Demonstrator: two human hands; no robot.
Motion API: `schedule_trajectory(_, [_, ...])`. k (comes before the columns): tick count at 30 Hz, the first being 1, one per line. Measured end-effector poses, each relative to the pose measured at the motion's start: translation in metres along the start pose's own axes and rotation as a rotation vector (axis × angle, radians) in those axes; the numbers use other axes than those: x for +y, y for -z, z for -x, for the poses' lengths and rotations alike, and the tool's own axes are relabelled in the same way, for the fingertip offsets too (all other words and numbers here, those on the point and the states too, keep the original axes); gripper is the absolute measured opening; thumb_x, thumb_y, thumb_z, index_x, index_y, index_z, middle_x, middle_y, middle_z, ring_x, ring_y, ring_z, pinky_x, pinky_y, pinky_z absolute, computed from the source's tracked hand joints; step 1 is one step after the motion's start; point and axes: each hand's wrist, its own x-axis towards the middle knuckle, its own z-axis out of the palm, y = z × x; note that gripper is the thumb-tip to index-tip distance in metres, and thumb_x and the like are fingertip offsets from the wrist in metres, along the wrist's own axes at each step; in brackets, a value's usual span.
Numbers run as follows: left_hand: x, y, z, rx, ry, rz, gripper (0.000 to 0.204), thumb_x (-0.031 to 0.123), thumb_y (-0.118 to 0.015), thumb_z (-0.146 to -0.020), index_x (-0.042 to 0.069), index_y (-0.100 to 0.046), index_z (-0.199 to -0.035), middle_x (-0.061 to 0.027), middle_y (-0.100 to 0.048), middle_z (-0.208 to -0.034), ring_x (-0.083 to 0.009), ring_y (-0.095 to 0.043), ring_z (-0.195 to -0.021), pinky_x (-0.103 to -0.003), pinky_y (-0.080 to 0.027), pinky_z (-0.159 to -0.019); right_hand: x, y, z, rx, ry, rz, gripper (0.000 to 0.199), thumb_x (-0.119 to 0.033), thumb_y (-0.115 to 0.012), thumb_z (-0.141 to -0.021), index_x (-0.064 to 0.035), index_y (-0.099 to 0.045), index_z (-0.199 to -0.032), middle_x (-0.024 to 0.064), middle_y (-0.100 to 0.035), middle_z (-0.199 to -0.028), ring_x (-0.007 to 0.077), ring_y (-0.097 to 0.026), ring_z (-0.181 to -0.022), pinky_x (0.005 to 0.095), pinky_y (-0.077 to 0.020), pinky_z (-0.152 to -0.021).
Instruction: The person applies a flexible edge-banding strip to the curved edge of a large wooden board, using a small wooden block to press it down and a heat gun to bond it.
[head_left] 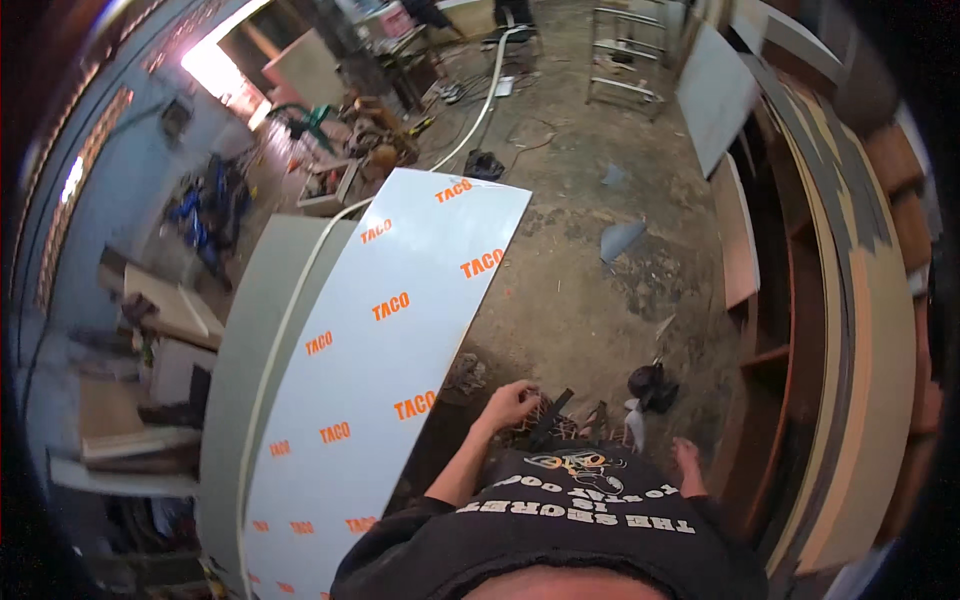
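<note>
Rough concrete floor (570,290) spreads out under me, dusty and strewn with scraps. Nearest, below my dark shirt (560,520), my left hand (512,403) reaches down and forward, fingers curled loosely over a small dark heap of tools (560,420) on the ground; I cannot tell whether I am actually gripping anything there. My right hand is out of sight. My bare foot (688,462) stands to the right of the heap, and a black lump (652,385) lies just beyond it.

Just left of my hand lies a long white laminate sheet (390,350) with orange lettering, stretched away from me over a grey board (250,340), with a pale edging strip (290,310) curving along its left side. On my right stands a wooden cabinet frame (790,330) with boards leaning against it. Farther off, a white panel (715,95) leans by a metal rack (625,50), and clutter crowds the bright doorway (215,65) at the far left.
</note>
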Motion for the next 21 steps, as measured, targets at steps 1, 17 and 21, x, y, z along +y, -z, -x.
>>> schedule_trajectory(1, [0.003,0.004,-0.018,0.052,-0.019,-0.018,0.034,0.028,-0.068,-0.083,0.004,-0.068,-0.107,-0.0175,-0.068,-0.083,-0.0275,-0.067,-0.074,-0.037,-0.052,-0.068,-0.048,0.013,-0.026,0.052,-0.050,0.024,0.034,-0.030,-0.064,-0.090,-0.0101,-0.060,-0.118,0.0029,-0.062,-0.081,0.0141,-0.055,-0.064,0.0321,-0.0447,-0.056])
schedule_trajectory(17, [-0.117,0.019,-0.210,0.413,0.819,0.476,0.027,0.031,-0.059,-0.091,0.006,-0.070,-0.093,-0.0064,-0.068,-0.078,-0.0132,-0.063,-0.061,-0.032,-0.050,-0.055,-0.472,-0.146,-0.203,-0.156,0.250,0.027,0.025,-0.031,-0.067,-0.089,-0.0150,-0.063,-0.108,-0.0008,-0.062,-0.081,0.0121,-0.060,-0.064,0.0254,-0.0399,-0.048])
schedule_trajectory(21, [-0.128,-0.005,-0.197,0.616,0.752,0.748,0.020,0.021,-0.062,-0.086,0.003,-0.069,-0.084,-0.0103,-0.066,-0.066,-0.0153,-0.063,-0.055,-0.032,-0.050,-0.053,-0.541,-0.150,-0.258,-0.125,0.256,0.186,0.021,-0.029,-0.065,-0.089,-0.0130,-0.063,-0.104,-0.0012,-0.061,-0.073,0.0122,-0.056,-0.054,0.0265,-0.0345,-0.041])
